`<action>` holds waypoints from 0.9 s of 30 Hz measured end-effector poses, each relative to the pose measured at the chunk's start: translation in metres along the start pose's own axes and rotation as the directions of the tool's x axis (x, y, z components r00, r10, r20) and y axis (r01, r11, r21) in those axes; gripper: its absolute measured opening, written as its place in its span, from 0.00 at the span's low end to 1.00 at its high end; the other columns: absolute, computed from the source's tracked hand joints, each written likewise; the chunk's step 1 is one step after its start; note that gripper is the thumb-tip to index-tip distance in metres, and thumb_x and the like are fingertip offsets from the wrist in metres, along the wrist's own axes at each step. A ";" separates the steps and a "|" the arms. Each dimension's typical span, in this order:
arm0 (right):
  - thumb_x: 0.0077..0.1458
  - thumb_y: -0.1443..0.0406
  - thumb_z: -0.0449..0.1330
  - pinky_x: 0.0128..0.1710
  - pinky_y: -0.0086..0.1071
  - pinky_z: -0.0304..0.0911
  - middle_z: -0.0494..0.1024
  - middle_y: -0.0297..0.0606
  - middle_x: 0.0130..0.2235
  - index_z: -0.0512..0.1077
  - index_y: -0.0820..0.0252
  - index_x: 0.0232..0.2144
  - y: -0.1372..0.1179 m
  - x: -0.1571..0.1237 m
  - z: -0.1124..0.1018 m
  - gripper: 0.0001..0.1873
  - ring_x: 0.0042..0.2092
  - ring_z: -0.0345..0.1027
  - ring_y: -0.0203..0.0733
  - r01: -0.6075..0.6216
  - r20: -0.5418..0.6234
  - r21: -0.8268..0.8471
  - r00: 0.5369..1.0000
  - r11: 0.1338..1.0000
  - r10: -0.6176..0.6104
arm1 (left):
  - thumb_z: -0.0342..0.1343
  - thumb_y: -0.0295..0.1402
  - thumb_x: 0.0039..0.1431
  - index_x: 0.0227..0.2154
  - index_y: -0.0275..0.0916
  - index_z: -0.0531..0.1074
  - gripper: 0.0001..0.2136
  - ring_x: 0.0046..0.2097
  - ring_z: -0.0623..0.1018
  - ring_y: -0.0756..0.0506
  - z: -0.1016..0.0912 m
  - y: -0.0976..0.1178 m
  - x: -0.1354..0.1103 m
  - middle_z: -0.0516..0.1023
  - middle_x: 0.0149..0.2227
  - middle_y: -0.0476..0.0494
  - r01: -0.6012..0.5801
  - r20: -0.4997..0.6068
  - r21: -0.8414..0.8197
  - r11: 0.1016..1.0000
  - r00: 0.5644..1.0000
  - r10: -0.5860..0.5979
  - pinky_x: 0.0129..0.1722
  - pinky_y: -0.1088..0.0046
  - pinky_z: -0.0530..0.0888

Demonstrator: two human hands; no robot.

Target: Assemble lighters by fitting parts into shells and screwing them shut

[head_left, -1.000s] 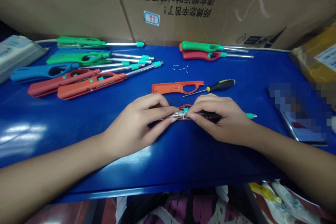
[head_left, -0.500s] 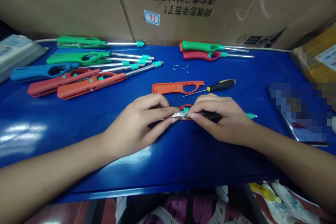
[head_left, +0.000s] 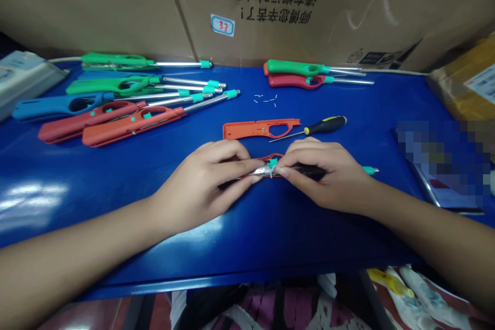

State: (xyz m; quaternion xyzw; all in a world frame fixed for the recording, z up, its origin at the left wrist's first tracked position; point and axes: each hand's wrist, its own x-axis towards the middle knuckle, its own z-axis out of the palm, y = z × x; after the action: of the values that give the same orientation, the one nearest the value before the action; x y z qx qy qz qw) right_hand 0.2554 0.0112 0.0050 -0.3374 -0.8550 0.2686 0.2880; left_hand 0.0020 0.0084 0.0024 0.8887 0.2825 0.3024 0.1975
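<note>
Between my two hands lies a long-necked lighter (head_left: 273,163) with its orange shell open and a teal piece and silvery inner part showing. My left hand (head_left: 207,180) is closed, thumb and fingers pinching the silvery part. My right hand (head_left: 325,170) pinches the lighter just right of the teal piece and covers much of its length; the teal tip pokes out beyond the knuckles. Behind my hands rests a loose orange shell half (head_left: 242,130). Next to it is a black and yellow screwdriver (head_left: 327,125), its shaft pointing left.
Several lighters, including an orange one (head_left: 127,126), lie at the left. A green lighter (head_left: 294,67) and a red lighter (head_left: 296,81) lie at the back. Small screws (head_left: 265,101) are scattered mid-table. A cardboard box (head_left: 247,10) stands behind; a phone-like slab (head_left: 441,185) is at the right.
Both hands keep the same pinch on the lighter. Apart from a very slight shift of the whole view, nothing has visibly moved.
</note>
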 end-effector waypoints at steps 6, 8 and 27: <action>0.63 0.70 0.61 0.42 0.38 0.65 0.80 0.39 0.33 0.78 0.64 0.36 0.000 0.000 0.000 0.06 0.36 0.72 0.38 0.002 0.007 0.005 1.000 1.000 -0.002 | 0.59 0.29 0.67 0.51 0.34 0.78 0.12 0.41 0.77 0.48 -0.001 0.001 -0.001 0.78 0.40 0.42 -0.002 0.000 0.005 1.000 1.000 0.002 0.42 0.71 0.74; 0.62 0.70 0.61 0.42 0.38 0.65 0.81 0.38 0.33 0.78 0.63 0.36 0.001 0.000 0.000 0.06 0.36 0.72 0.38 0.010 0.002 0.007 1.000 1.000 -0.010 | 0.59 0.29 0.66 0.51 0.34 0.78 0.12 0.41 0.77 0.48 0.000 0.001 -0.001 0.78 0.40 0.42 -0.002 -0.001 0.004 1.000 1.000 0.002 0.42 0.71 0.74; 0.62 0.71 0.61 0.43 0.36 0.64 0.81 0.35 0.33 0.77 0.60 0.35 0.001 0.000 0.001 0.04 0.37 0.74 0.36 0.025 -0.002 0.010 1.000 1.000 -0.025 | 0.60 0.28 0.66 0.49 0.32 0.79 0.11 0.41 0.78 0.48 0.000 0.002 0.000 0.78 0.39 0.42 -0.012 -0.015 -0.012 1.000 1.000 0.011 0.43 0.72 0.75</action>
State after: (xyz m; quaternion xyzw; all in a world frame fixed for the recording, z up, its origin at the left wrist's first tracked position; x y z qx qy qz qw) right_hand 0.2553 0.0113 0.0042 -0.3255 -0.8577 0.2688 0.2937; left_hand 0.0026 0.0069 0.0028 0.8869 0.2770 0.3117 0.1990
